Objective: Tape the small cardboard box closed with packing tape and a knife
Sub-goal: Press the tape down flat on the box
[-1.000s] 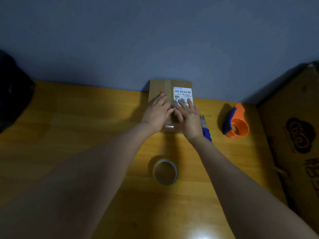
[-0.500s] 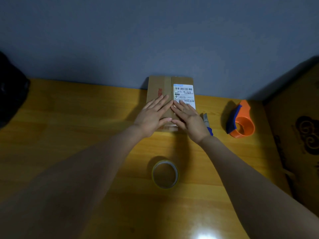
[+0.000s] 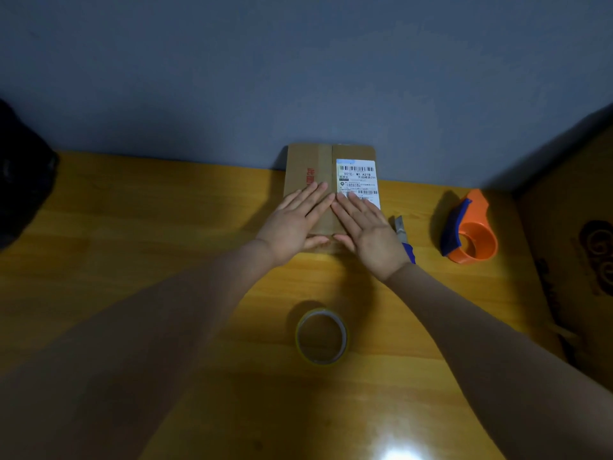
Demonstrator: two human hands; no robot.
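Note:
A small brown cardboard box (image 3: 310, 164) with a white shipping label (image 3: 356, 175) lies flat on the wooden table against the wall. A strip of tape runs down its middle seam. My left hand (image 3: 293, 222) and my right hand (image 3: 370, 227) lie flat on the box's near half, fingers spread, fingertips almost meeting over the seam. Neither hand holds anything. A roll of clear packing tape (image 3: 321, 336) lies flat on the table below my hands. A knife with a blue handle (image 3: 404, 235) lies just right of my right hand, partly hidden by my wrist.
An orange and blue tape dispenser (image 3: 469, 232) stands on the table to the right. A dark brown patterned surface (image 3: 577, 247) rises along the right edge. A black object (image 3: 20, 180) sits at the far left. The grey wall bounds the table's back.
Both hands have slid toward me along the box top, uncovering more of the label and the seam. Their fingers have flattened and spread.

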